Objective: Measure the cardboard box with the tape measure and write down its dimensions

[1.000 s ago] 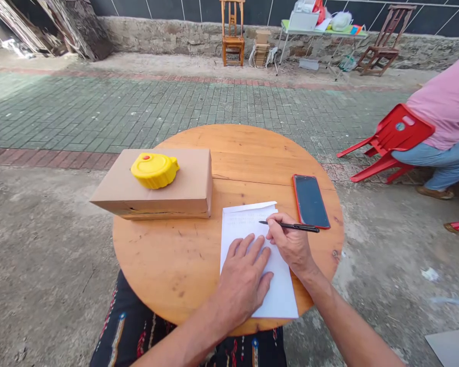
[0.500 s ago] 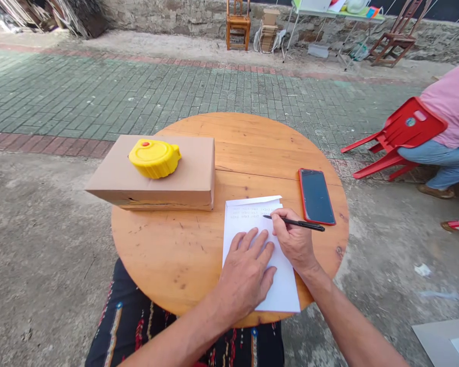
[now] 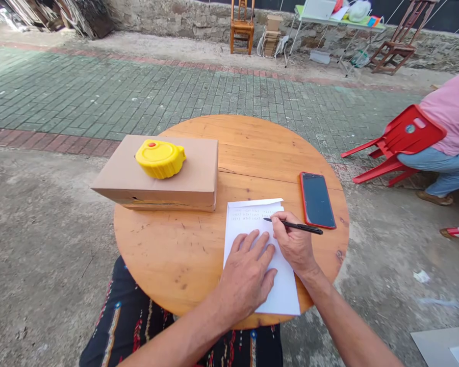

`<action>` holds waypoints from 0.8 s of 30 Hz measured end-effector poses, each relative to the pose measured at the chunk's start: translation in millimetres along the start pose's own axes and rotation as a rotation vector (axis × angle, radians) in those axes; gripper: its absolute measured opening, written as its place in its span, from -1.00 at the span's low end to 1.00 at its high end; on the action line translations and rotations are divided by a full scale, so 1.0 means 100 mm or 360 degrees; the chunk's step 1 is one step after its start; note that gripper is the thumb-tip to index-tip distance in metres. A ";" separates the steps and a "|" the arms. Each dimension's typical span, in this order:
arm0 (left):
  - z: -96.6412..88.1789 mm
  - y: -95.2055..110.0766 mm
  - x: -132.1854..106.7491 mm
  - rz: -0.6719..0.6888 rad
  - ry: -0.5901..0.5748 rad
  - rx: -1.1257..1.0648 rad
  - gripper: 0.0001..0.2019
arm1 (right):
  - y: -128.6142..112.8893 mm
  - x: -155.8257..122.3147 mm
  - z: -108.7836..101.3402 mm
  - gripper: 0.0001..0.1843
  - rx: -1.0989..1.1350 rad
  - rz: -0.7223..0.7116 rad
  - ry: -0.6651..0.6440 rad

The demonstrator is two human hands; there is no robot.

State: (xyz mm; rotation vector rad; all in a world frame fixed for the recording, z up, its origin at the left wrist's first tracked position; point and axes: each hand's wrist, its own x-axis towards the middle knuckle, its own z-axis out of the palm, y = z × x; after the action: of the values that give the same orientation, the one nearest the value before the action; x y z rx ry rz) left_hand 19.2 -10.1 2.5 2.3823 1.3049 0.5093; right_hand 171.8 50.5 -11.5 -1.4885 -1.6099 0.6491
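Round wooden table (image 3: 176, 255): orange-brown top, dark knots, short scratches, thin seam across. Directly on it: cardboard box (image 3: 197, 176) at left; white paper (image 3: 283, 290), right of middle, down to near edge; red-edged phone (image 3: 317, 200), dark screen up, near right rim.

From above and behind the bare left hand (image 3: 247, 275), the head view faces forward and down, close over the round orange-brown wooden table (image 3: 176, 255).
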 end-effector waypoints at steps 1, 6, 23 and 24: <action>0.00 0.00 0.00 0.0002 0.0002 -0.0002 -0.62 | 0.00 0.00 0.00 -0.80 -0.0003 0.0002 0.0001; 0.01 0.00 0.00 0.0003 0.0012 -0.0003 -0.63 | -0.03 0.00 0.00 -0.81 -0.0006 -0.0011 -0.0001; 0.00 -0.01 0.01 0.0004 0.0013 0.0005 -0.61 | 0.01 -0.01 -0.01 -0.83 0.0011 -0.0042 -0.0044; 0.00 -0.01 0.00 0.0004 0.0015 0.0004 -0.61 | 0.01 -0.01 -0.01 -0.83 0.0017 -0.0039 -0.0046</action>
State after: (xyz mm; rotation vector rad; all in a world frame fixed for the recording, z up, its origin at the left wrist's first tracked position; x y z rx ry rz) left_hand 18.6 -9.1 1.7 2.3864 1.3076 0.5201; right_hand 173.2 49.4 -12.3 -1.4557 -1.6419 0.6672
